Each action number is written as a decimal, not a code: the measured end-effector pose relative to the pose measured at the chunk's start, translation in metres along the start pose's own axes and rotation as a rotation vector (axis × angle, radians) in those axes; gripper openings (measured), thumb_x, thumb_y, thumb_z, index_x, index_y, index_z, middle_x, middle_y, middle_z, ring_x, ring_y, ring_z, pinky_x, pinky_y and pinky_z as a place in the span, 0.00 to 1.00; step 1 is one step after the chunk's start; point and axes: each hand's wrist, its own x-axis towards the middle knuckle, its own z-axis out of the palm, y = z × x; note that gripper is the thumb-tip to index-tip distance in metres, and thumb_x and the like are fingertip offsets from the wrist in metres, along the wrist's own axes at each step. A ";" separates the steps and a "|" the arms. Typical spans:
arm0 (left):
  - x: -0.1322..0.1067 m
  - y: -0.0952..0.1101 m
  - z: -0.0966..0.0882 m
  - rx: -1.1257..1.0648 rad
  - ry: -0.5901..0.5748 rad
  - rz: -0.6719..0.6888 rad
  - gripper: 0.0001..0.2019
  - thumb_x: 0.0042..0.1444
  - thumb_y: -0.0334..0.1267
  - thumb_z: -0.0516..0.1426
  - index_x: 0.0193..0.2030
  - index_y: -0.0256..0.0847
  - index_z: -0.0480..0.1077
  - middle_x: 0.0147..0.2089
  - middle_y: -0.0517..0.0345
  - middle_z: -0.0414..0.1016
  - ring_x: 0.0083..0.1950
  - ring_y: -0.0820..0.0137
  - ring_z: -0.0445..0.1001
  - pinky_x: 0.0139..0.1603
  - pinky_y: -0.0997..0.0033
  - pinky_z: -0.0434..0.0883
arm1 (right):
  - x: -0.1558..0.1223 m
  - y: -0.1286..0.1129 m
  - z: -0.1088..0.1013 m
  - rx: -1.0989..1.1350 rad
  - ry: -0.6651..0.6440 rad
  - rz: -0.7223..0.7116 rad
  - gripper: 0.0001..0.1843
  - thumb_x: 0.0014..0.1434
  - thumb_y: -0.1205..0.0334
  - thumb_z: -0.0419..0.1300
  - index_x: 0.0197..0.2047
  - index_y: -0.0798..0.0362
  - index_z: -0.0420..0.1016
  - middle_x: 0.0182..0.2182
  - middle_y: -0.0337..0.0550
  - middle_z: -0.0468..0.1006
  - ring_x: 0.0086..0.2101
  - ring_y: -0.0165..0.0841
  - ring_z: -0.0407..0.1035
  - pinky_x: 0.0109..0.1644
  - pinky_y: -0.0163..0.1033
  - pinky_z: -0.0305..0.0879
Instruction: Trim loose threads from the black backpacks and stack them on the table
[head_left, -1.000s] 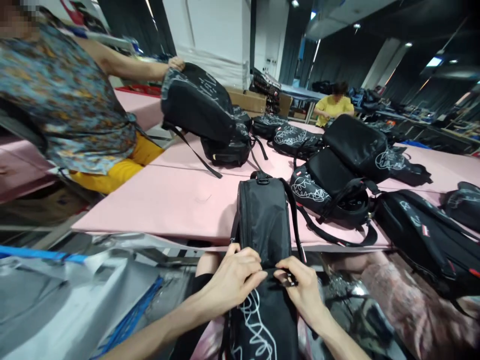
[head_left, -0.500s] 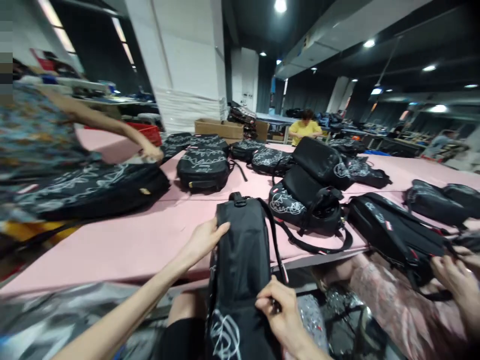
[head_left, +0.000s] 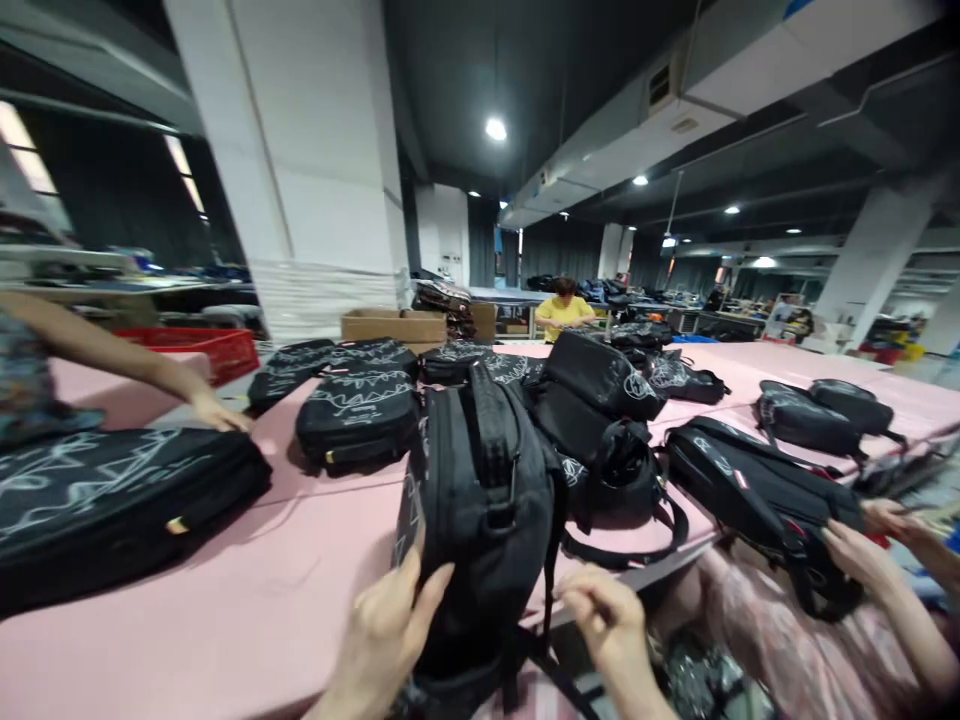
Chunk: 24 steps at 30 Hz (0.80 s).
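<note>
A black backpack point(head_left: 480, 470) stands upright in front of me at the table's near edge, its top handle uppermost and its straps hanging on the right. White line drawing shows on its left side. My left hand point(head_left: 382, 625) grips the backpack's lower left side, thumb on the near face. Beside the dangling strap is my right hand point(head_left: 611, 630), with its fingers curled together; what lies within them, if anything, cannot be made out.
More black backpacks point(head_left: 360, 410) lie across the pink table point(head_left: 285, 580). At left, a person's arm point(head_left: 127, 360) reaches over a large backpack point(head_left: 127, 500). Another person's hands point(head_left: 870, 550) hold a backpack point(head_left: 757, 490) at right. A red crate point(head_left: 195, 350) stands behind.
The backpack has been turned and raised, so its handle end now stands high. My left hand has shifted lower on its side. My right hand has moved off its face toward the strap.
</note>
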 end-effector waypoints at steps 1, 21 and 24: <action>-0.001 -0.004 0.007 -0.014 -0.014 -0.033 0.20 0.59 0.48 0.47 0.48 0.35 0.69 0.24 0.58 0.76 0.20 0.72 0.71 0.22 0.77 0.68 | 0.012 -0.002 -0.005 -0.034 0.048 0.003 0.10 0.58 0.61 0.56 0.27 0.52 0.73 0.25 0.41 0.76 0.28 0.31 0.71 0.31 0.32 0.68; -0.012 0.003 0.014 0.047 0.096 0.161 0.22 0.62 0.39 0.46 0.61 0.30 0.56 0.19 0.59 0.73 0.14 0.74 0.66 0.19 0.76 0.65 | 0.135 -0.055 0.025 -0.771 -0.101 -0.229 0.09 0.52 0.72 0.56 0.34 0.50 0.73 0.34 0.38 0.73 0.32 0.30 0.69 0.34 0.32 0.59; -0.022 0.006 0.004 0.026 0.067 0.243 0.17 0.62 0.40 0.46 0.53 0.35 0.66 0.25 0.53 0.76 0.18 0.72 0.69 0.22 0.75 0.68 | 0.155 -0.050 0.017 -0.791 -0.062 -0.177 0.07 0.54 0.70 0.56 0.33 0.51 0.72 0.33 0.39 0.74 0.34 0.30 0.70 0.35 0.32 0.60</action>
